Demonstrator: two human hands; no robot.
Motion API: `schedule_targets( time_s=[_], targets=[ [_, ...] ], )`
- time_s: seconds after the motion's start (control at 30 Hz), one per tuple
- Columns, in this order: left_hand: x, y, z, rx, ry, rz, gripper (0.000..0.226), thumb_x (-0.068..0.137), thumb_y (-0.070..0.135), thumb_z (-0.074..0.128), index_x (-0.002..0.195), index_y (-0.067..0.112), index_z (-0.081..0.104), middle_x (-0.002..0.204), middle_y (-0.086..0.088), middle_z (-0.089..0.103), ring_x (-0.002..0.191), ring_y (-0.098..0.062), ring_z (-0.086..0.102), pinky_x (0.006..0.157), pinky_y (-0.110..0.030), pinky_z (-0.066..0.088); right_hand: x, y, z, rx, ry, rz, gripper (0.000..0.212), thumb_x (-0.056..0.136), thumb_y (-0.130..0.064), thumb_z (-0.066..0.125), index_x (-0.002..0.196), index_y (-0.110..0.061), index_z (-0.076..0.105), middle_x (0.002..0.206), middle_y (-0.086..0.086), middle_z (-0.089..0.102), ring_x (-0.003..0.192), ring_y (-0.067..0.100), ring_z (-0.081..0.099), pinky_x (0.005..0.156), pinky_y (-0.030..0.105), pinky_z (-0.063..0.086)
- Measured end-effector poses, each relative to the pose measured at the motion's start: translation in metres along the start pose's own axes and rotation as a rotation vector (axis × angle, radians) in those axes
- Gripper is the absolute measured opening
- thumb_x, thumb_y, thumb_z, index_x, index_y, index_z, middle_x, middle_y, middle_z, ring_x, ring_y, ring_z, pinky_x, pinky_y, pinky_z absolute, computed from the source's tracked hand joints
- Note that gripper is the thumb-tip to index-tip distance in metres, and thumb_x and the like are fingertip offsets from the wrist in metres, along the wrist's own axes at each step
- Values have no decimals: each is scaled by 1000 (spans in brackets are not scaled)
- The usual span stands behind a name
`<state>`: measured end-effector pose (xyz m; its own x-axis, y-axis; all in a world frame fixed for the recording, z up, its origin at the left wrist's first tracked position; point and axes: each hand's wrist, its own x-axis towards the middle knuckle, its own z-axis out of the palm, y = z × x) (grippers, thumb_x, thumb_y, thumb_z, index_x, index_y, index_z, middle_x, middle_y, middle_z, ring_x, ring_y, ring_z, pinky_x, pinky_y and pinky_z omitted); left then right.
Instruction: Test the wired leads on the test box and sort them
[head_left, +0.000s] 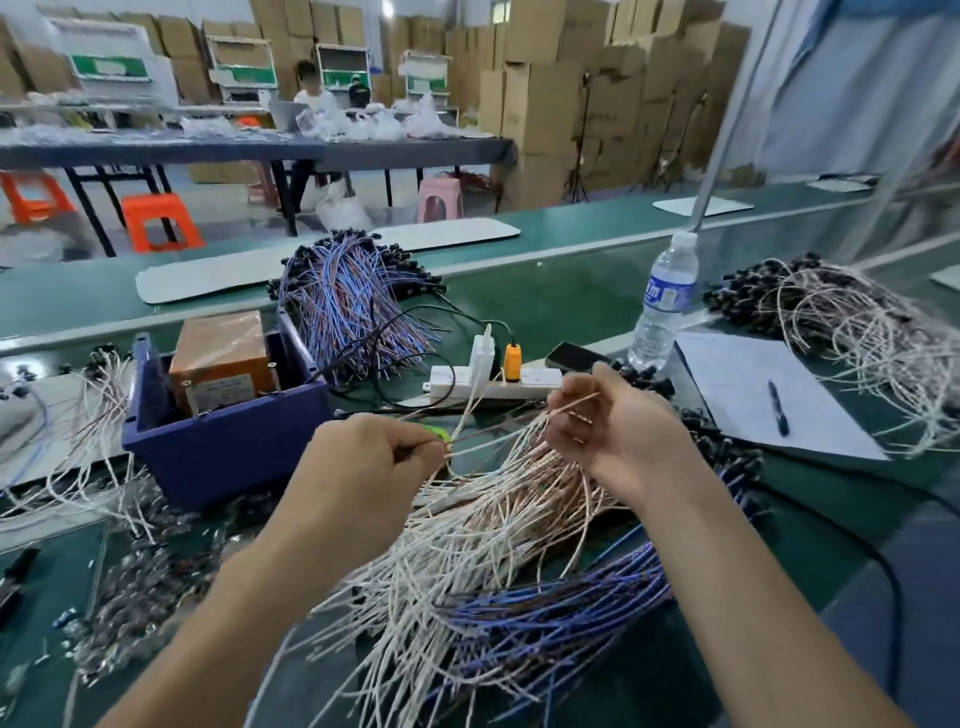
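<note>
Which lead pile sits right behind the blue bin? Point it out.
The blue-and-orange pile, black plugs at its far end, just behind the bin. The left pile, right pile and near pile lie elsewhere.

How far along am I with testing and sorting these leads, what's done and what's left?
Apparently done: separate heaps already lie sorted, a blue-purple heap beyond the test box, a white heap at far left. In hand: left hand and right hand pinch leads. Left: the large white-copper pile under them, seemingly untested.
</note>
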<state>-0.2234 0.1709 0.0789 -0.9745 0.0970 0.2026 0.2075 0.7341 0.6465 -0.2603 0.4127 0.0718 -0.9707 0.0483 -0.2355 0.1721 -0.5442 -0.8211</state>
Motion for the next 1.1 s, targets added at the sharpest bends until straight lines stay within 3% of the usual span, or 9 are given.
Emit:
schedule_targets(
  time_s=[0.1,0.37,0.5,0.57,0.63,0.8,0.9,0.97,1.1],
  targets=[
    [8,8,16,240,2,16,23,96,40,64,80,25,72,61,4,66,51,-14,48,52,-29,41,20,-20,-18,-99,113,-12,43,108,-28,48,79,-4,70,67,11,66,47,15,57,55,36,61],
    [7,5,64,174,-167,-47,15,100,29,65,95,29,79,84,13,74,59,-9,67,67,-34,62,61,-28,-45,-845,205,77,42,103,-31,54,84,5,65,58,17,68,34,15,41,37,20,36],
    [-3,-7,68,119,-74,-24,23,94,37,72,117,34,75,113,18,72,65,18,50,79,-16,47,62,-37,-40,-1410,319,-93,54,93,-53,53,76,-5,71,65,5,72,55,19,60,57,29,47],
    [-7,-11,63,83,-18,-32,26,92,38,75,118,35,75,123,18,71,82,12,53,85,-18,41,55,-28,-31,-1629,430,-221,53,90,-59,53,82,-7,62,78,5,65,74,25,59,68,31,45],
    [-8,-14,54,57,11,-67,21,92,38,75,113,38,77,119,19,72,91,2,59,89,-23,45,40,-11,-14,-1623,424,-304,52,88,-59,56,76,-8,58,72,1,59,65,21,55,58,28,37],
    [-16,-27,29,-5,92,-153,9,91,35,76,96,42,80,88,25,66,70,6,59,57,-12,43,0,53,45,-1440,31,-326,51,91,-52,62,58,-13,63,52,-3,60,49,19,55,54,30,44],
    [-27,-37,15,12,179,-152,11,90,27,75,95,33,83,99,14,75,88,-11,65,76,-26,48,-16,87,77,-1367,-140,-298,43,93,-47,64,71,-11,73,62,3,69,55,21,63,58,36,53],
    [-38,-49,4,-14,206,-165,12,91,23,74,95,30,83,101,14,76,90,-7,66,81,-25,51,-25,103,94,-1306,-212,-285,40,94,-40,65,72,-8,74,62,8,71,56,24,65,57,38,54],
    [-61,-77,-16,-44,273,-270,12,93,28,71,97,34,82,78,27,71,74,15,63,60,-1,40,-41,126,120,-1195,-331,-244,36,91,-31,64,65,-8,73,52,7,66,44,13,53,53,33,45]
  ],
)
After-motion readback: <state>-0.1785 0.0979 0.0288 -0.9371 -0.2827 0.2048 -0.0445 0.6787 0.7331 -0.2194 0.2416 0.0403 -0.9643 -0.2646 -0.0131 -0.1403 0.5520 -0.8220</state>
